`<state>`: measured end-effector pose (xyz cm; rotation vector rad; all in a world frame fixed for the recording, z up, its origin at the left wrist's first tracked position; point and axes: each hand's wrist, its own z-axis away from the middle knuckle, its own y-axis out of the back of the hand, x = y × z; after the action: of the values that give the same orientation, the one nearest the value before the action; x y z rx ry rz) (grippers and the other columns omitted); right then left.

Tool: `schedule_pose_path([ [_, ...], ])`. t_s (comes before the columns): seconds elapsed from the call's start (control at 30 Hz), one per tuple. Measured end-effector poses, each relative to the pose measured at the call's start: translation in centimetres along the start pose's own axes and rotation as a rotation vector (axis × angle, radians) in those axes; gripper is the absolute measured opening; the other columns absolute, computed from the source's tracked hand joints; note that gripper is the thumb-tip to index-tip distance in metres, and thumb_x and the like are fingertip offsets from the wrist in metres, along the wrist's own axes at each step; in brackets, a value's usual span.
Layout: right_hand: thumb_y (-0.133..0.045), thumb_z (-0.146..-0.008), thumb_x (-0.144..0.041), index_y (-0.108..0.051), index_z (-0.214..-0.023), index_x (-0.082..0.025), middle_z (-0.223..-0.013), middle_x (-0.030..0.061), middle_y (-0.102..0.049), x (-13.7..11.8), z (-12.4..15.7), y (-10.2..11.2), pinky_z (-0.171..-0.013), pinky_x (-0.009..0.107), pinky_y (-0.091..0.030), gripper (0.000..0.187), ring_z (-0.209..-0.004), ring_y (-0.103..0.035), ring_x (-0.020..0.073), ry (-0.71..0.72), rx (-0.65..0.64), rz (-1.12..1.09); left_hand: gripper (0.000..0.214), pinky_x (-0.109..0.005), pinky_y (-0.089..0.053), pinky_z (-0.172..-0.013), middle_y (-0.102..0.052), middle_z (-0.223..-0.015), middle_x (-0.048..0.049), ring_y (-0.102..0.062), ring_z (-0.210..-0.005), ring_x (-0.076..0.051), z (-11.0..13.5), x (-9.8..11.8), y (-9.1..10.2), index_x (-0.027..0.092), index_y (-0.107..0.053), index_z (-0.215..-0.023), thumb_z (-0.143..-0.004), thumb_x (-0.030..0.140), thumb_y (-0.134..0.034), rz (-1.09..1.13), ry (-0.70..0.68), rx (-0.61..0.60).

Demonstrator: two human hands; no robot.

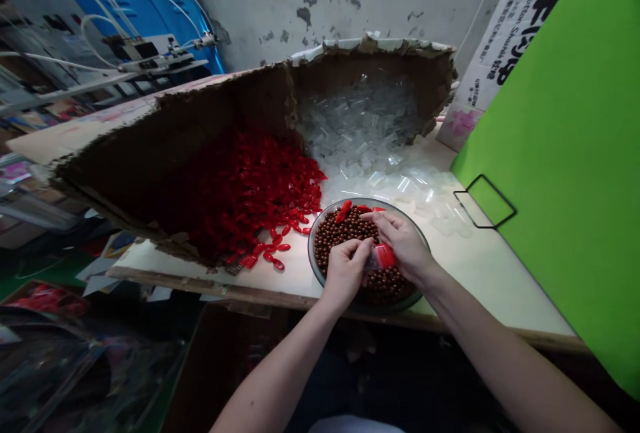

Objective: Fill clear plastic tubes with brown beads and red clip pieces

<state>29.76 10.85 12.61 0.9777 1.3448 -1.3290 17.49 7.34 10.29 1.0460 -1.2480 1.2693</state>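
My left hand (345, 270) pinches the clear end of a small plastic container (374, 258) between thumb and fingers. At the container's other end is a red cap (385, 256), with my right hand (407, 246) curled around it and its fingers reaching forward. Both hands are over a round bowl (312, 256) filled with small brown balls (393, 286). A few loose red plastic pieces (344, 210) lie on the balls near the bowl's far rim. My right thumb is largely hidden.
An open cardboard box (190, 123) holds a heap of red pieces (240, 186) and, beyond a divider, clear plastic pieces (370, 133) spilling onto the white table (500, 286). A green panel (565, 153) with a black wire loop (485, 201) stands right. Machinery (145, 53) is at back left.
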Motion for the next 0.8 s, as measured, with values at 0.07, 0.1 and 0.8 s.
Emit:
schedule_pose_path([
  [0.07,-0.064,-0.078,-0.048,-0.069,-0.095,-0.017,-0.051,-0.0074,-0.034,0.3,-0.3,-0.5,-0.042,0.023,-0.02,0.035,-0.045,-0.026,0.0076,-0.005,-0.01,0.004,0.041,-0.019,-0.025,-0.039,-0.04,-0.048,0.0055,-0.035,-0.041,-0.005,0.3,0.3,-0.6,0.016,-0.05,-0.058,-0.083,0.048,-0.053,-0.061,-0.054,0.024],
  [0.1,-0.062,-0.079,-0.049,-0.069,-0.095,-0.018,-0.052,-0.0066,-0.035,0.3,-0.3,-0.8,-0.043,0.023,-0.022,0.036,-0.046,-0.028,0.0081,-0.004,-0.011,-0.003,0.04,-0.019,-0.027,-0.043,-0.041,-0.05,0.0049,-0.036,-0.045,-0.006,0.5,0.4,-0.9,0.015,-0.051,-0.058,-0.084,0.046,-0.052,-0.089,-0.085,0.05],
  [0.8,-0.058,-0.081,-0.052,-0.066,-0.107,-0.022,-0.062,-0.003,-0.05,1.9,-0.4,9.0,-0.047,0.022,-0.038,0.041,-0.051,-0.043,0.0102,0.061,0.243,0.177,0.033,-0.019,-0.04,-0.044,-0.057,-0.055,0.003,-0.05,-0.045,-0.009,3.8,1.3,4.8,0.015,-0.061,-0.077,-0.07,0.047,-0.07,-0.048,0.105,0.192],
])
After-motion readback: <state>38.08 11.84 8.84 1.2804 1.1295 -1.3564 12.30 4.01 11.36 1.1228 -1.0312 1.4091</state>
